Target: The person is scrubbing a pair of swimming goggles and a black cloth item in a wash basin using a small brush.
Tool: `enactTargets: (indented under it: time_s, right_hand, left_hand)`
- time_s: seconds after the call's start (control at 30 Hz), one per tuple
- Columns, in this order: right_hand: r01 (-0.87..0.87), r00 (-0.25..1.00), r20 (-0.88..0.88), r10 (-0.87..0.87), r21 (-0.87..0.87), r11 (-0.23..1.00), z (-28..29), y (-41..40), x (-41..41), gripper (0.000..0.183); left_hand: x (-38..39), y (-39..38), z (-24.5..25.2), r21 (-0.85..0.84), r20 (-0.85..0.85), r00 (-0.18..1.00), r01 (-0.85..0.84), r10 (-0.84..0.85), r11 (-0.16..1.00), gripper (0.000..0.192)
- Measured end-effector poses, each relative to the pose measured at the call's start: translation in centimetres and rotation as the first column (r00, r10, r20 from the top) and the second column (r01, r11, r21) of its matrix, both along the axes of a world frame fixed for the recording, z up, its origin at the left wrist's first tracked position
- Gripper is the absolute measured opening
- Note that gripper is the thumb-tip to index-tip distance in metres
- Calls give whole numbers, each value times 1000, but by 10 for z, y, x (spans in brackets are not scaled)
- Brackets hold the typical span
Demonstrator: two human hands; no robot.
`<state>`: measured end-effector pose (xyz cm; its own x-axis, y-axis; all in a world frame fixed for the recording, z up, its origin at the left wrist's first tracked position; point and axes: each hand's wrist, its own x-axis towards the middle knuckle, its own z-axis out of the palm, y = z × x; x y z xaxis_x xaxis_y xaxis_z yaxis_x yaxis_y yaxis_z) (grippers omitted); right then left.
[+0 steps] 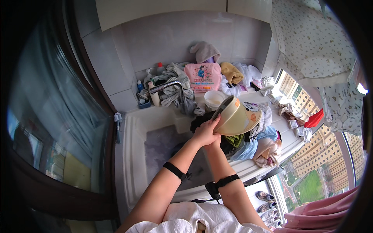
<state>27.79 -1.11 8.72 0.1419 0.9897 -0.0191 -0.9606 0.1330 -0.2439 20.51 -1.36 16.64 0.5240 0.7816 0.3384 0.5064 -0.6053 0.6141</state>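
Note:
Both hands meet at the rim of a cream plastic basin (237, 121) with a cartoon face, tilted on its side above a pile of clothes. My left hand (205, 129) grips the rim, thumb upward. Just beneath it, my right hand (214, 141) is partly covered, so its grip cannot be made out. Below and to the right of the basin lie a light blue cloth (247, 150), a green garment (234, 140) and a beige-pink towel (266, 151). On the left, the white laundry sink (134, 163) holds greyish, cloudy water with something dark in it.
A chrome faucet (172, 84) arches over the sink's back edge. Behind stand a pink printed bag (203, 77), a white tub (214, 99), bottles and heaped cloths. A brush (117, 125) rests at the left ledge. Windows, hanging fabric (314, 40) and shoes (266, 206) are at the right.

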Motion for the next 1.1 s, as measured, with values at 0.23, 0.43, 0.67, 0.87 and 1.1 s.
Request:
enactTargets:
  time_s: [0.23, 0.43, 0.67, 0.87, 1.1]
  right_hand:
    - [21, 963, -259, -80, -222, 975, 51, 17, 20, 24]
    - [10, 792, -595, -134, -208, 978, 72, 24, 36, 25]
    - [39, 772, -620, -136, -167, 985, 96, 29, 44, 58]
    - [-58, 955, -296, 4, -174, 983, 58, 18, 13, 59]
    - [65, 898, -438, -37, 49, 997, 57, 48, 31, 49]
  left_hand:
    - [-18, 7, 2, -121, 277, 959, -27, 60, 992, 65]
    - [-39, 11, 0, -218, 385, 921, 29, 59, 975, 52]
    - [-112, 13, -37, -431, 462, 793, -190, 397, 882, 28]
    - [-155, -7, -47, -737, 355, 677, -222, 645, 638, 25]
    - [-192, -20, -51, -832, 273, 576, -260, 770, 490, 18]
